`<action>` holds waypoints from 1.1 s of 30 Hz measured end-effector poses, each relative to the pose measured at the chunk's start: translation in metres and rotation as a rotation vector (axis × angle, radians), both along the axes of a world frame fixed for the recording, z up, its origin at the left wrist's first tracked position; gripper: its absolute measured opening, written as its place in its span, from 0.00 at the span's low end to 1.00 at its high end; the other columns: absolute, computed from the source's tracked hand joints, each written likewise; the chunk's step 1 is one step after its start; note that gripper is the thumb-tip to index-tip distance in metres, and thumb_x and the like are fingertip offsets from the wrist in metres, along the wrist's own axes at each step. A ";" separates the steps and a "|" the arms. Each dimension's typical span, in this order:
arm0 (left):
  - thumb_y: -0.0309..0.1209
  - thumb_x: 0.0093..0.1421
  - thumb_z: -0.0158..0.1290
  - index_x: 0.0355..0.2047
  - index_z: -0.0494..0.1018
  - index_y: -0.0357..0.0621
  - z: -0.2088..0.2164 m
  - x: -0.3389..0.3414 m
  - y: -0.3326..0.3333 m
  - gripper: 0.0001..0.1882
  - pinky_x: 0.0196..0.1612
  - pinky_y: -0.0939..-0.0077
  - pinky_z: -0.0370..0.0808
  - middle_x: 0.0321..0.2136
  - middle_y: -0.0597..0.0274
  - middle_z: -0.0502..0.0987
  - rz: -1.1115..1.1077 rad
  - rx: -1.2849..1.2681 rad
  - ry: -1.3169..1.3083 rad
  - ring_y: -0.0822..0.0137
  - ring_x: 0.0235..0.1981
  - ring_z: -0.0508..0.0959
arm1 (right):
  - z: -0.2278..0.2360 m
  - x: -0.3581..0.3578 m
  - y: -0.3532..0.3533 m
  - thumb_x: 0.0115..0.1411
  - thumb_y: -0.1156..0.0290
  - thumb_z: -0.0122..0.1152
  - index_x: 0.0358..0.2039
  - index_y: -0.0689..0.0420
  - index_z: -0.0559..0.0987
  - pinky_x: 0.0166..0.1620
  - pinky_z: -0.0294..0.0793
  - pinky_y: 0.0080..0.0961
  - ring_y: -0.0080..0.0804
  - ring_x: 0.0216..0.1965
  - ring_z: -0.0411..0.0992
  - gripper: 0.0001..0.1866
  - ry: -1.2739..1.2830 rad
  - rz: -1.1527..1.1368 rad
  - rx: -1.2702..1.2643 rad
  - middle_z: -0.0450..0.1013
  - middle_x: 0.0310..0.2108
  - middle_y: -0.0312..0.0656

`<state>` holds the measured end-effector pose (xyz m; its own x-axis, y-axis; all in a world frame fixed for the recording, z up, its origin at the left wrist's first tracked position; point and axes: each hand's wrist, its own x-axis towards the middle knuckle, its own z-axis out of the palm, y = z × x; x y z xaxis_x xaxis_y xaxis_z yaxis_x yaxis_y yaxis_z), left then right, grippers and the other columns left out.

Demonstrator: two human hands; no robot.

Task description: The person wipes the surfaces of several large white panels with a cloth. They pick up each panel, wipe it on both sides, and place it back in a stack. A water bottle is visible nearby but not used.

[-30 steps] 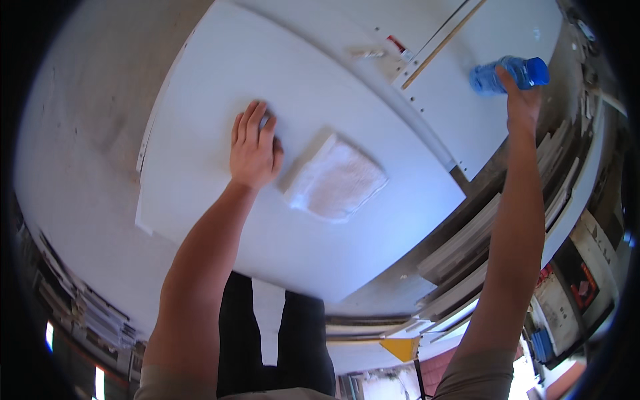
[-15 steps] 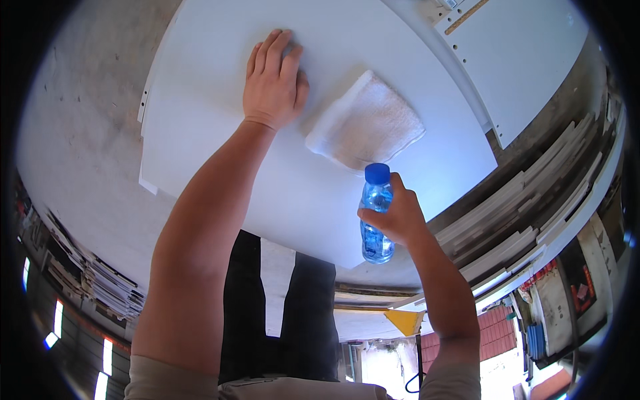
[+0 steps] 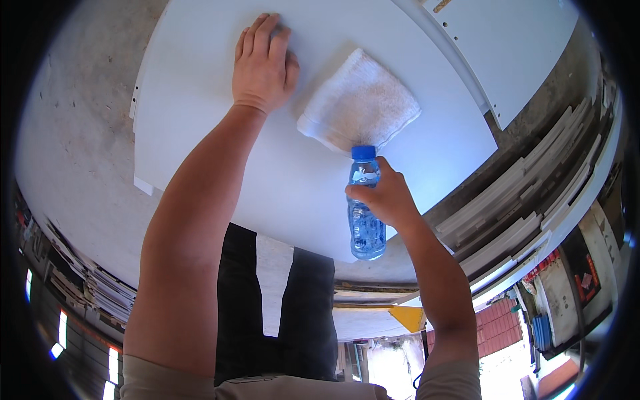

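In the head view, our right hand (image 3: 393,199) is wrapped around the upper part of the bottle (image 3: 367,233), with the blue cap (image 3: 364,153) toward the near corner of the cloth (image 3: 375,97). Whether cap and cloth touch we cannot tell. The bottle is over the near edge of the white board (image 3: 287,173); the cloth lies on the board. Our left hand (image 3: 263,72) rests palm down on the board, left of the cloth, fingers loosely extended and nothing seen in its grasp.

We judge the bottle thin-walled — it should give under a hard squeeze and slip if wet. Its fill is unclear, so we cannot tell its weight; the body below the cap seems the best hold. The cloth looks soft, thick and light — best pinched at an edge or pressed under a flat palm.
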<state>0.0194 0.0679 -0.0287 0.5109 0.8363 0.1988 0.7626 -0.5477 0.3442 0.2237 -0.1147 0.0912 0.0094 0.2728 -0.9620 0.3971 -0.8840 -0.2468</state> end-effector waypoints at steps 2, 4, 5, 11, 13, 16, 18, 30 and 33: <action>0.30 0.56 0.49 0.50 0.67 0.44 0.001 0.000 -0.001 0.20 0.64 0.51 0.60 0.59 0.53 0.64 0.000 0.002 0.005 0.49 0.62 0.64 | 0.005 -0.008 0.002 0.45 0.53 0.69 0.57 0.66 0.68 0.45 0.79 0.36 0.47 0.39 0.80 0.43 0.000 0.036 0.022 0.79 0.39 0.55; 0.30 0.57 0.49 0.51 0.67 0.43 0.002 0.000 -0.001 0.20 0.63 0.52 0.61 0.59 0.53 0.65 -0.001 0.003 0.011 0.48 0.62 0.64 | 0.007 -0.016 0.003 0.45 0.52 0.69 0.57 0.68 0.67 0.44 0.79 0.37 0.49 0.39 0.80 0.44 0.019 0.038 0.029 0.79 0.37 0.57; 0.30 0.57 0.49 0.51 0.67 0.43 0.002 0.000 -0.001 0.20 0.63 0.52 0.61 0.59 0.53 0.65 -0.001 0.003 0.016 0.48 0.62 0.64 | 0.006 -0.019 0.004 0.45 0.53 0.69 0.57 0.68 0.67 0.44 0.79 0.36 0.48 0.39 0.80 0.44 0.026 0.033 0.030 0.79 0.37 0.57; 0.30 0.57 0.49 0.51 0.67 0.44 0.002 0.000 -0.001 0.20 0.63 0.53 0.61 0.59 0.53 0.64 -0.001 0.005 0.028 0.49 0.62 0.63 | 0.004 -0.025 0.016 0.44 0.53 0.68 0.57 0.68 0.67 0.43 0.79 0.36 0.47 0.38 0.80 0.44 0.071 -0.060 0.079 0.79 0.37 0.56; 0.30 0.57 0.49 0.51 0.67 0.44 0.002 0.001 -0.001 0.20 0.63 0.53 0.60 0.60 0.53 0.64 0.000 0.005 0.032 0.49 0.62 0.63 | 0.003 -0.025 0.017 0.44 0.53 0.68 0.56 0.68 0.68 0.43 0.79 0.35 0.47 0.37 0.81 0.43 0.054 -0.082 0.107 0.79 0.37 0.56; 0.31 0.57 0.49 0.51 0.67 0.43 0.002 0.000 -0.001 0.20 0.63 0.53 0.61 0.60 0.54 0.64 0.001 0.006 0.041 0.49 0.62 0.63 | 0.002 -0.017 0.018 0.45 0.54 0.68 0.54 0.68 0.70 0.41 0.79 0.34 0.44 0.36 0.81 0.40 0.050 -0.164 0.105 0.79 0.37 0.55; 0.31 0.57 0.49 0.51 0.67 0.43 0.001 -0.001 0.000 0.20 0.63 0.53 0.61 0.60 0.54 0.64 -0.001 0.007 0.039 0.49 0.62 0.63 | 0.000 -0.013 0.010 0.45 0.54 0.68 0.52 0.67 0.72 0.41 0.80 0.33 0.43 0.35 0.81 0.38 -0.026 -0.191 0.110 0.79 0.36 0.55; 0.33 0.56 0.50 0.50 0.67 0.45 -0.001 0.000 0.000 0.20 0.65 0.50 0.59 0.59 0.54 0.64 -0.005 -0.001 0.023 0.50 0.63 0.63 | 0.006 -0.026 -0.014 0.46 0.54 0.69 0.49 0.63 0.74 0.42 0.79 0.35 0.45 0.36 0.81 0.34 0.072 -0.146 0.070 0.80 0.37 0.53; 0.33 0.56 0.49 0.50 0.67 0.45 0.000 0.000 0.000 0.20 0.65 0.50 0.59 0.59 0.54 0.64 -0.004 -0.001 0.035 0.50 0.63 0.63 | 0.008 -0.040 -0.004 0.46 0.54 0.69 0.51 0.64 0.72 0.42 0.79 0.34 0.45 0.36 0.81 0.36 0.072 -0.141 0.077 0.80 0.36 0.53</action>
